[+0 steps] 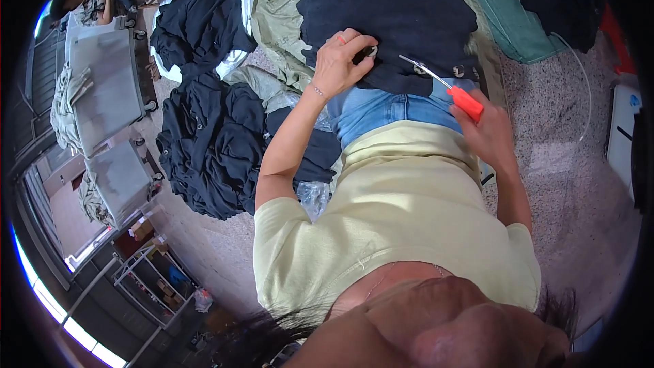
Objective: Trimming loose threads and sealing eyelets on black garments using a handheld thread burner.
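Speckled stone floor [558, 136] — black garments [211, 143] heaped, metal tables [102, 75].

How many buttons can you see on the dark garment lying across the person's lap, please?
3: one at the fingers of the left hand, at about, and two near the hem of the dark garment, beyond the scissors. Folds may hide more.

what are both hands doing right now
Left hand: closed, pinching the dark garment at a button.
Right hand: closed on red-handled snips.
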{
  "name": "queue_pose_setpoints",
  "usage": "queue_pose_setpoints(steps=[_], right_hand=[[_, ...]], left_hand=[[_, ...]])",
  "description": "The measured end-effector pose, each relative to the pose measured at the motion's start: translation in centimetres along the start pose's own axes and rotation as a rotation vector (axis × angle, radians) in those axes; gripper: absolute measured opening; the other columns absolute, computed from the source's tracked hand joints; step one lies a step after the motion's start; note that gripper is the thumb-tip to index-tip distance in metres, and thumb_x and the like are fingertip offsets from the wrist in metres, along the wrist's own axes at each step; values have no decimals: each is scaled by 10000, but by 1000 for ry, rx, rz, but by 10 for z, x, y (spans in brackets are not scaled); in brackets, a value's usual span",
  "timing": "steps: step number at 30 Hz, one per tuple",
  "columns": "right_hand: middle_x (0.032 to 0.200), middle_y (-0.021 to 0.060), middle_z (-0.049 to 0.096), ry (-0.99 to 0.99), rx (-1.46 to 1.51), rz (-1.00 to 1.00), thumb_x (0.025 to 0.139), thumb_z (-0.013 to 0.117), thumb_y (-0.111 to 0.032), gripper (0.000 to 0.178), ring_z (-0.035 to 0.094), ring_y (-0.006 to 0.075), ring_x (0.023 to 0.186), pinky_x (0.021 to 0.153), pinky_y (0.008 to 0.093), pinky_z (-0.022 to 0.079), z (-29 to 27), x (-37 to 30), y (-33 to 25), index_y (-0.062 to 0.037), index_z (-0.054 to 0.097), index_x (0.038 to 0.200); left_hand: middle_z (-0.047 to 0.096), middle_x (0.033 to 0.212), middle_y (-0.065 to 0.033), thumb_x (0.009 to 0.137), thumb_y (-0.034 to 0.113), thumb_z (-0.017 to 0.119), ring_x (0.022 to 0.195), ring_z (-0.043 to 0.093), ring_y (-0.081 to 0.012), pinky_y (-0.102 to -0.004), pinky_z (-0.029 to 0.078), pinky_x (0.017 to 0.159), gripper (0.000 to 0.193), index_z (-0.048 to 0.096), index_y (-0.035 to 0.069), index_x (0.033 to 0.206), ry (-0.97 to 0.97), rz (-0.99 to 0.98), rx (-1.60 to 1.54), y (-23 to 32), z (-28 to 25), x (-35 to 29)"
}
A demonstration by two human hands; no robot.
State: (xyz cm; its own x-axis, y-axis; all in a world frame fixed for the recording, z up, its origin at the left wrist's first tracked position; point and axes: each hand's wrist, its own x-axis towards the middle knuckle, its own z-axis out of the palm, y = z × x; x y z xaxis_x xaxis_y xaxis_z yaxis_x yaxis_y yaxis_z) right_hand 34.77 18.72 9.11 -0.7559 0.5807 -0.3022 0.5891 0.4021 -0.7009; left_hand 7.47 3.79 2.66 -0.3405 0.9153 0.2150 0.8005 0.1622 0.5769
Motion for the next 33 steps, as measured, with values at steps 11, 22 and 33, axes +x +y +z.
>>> queue_pose_setpoints(steps=[11, 22, 33], right_hand=[[721, 173, 649, -77, -107, 14, 896, 695, -305, 292, 660, 324, 669, 617, 406, 481, 6, 10, 3, -78, 657, 1076], [767, 150, 660, 61, 159, 198, 861, 723, -284, 313, 630, 293, 675, 644, 376, 478, -34, -30, 50, -84, 678, 1097], [787, 83, 665, -132, -41, 191, 861, 731, -213, 305, 581, 150, 684, 666, 343, 490, -33, -21, 55, -40, 692, 1109]], left_hand=[[600, 827, -58, 713, 100, 776, 710, 619, -268, -374, 507, 651, 271, 627, 91, 940, -135, -209, -166, 2, -2, 4], [569, 897, -61, 793, 150, 751, 782, 637, -255, -374, 516, 642, 179, 681, 120, 956, -149, 237, 5, 56, 51, 22], [607, 916, -114, 715, 7, 685, 815, 640, -300, -387, 524, 673, 223, 605, 53, 918, -96, -92, -213, 55, 60, 17]])
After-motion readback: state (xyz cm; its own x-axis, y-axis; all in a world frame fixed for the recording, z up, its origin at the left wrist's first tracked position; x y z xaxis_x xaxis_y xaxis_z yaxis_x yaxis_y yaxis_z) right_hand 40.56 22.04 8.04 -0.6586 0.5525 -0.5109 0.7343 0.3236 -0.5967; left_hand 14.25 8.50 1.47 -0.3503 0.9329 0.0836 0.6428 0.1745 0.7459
